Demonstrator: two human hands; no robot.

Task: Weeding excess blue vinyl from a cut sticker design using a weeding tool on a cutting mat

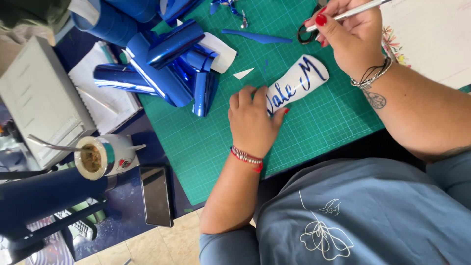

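Sticker strip: a white, rounded decal strip (294, 82) with dark blue script lettering lay on the green cutting mat (221, 142), its long axis running diagonally from near the left hand up toward the right hand.
Left hand: the left hand (252, 122) pressed flat on the strip's lower end, fingers together, pinning it rather than gripping.
Right hand: the right hand (351, 37) hovered just beyond the strip's upper end, fingers closed around a thin silver weeding tool (351, 12).
Nearer hand: the left touched the strip; the right was near it but apart.
Scissors: black loop handles (306, 32) lay partly hidden under the right hand.
Foil: shiny blue vinyl curls (167, 64) were piled at the mat's upper left.
Cup: a white cup with a small crest and metal straw (105, 157) stood off the mat, beside a dark phone (156, 195).
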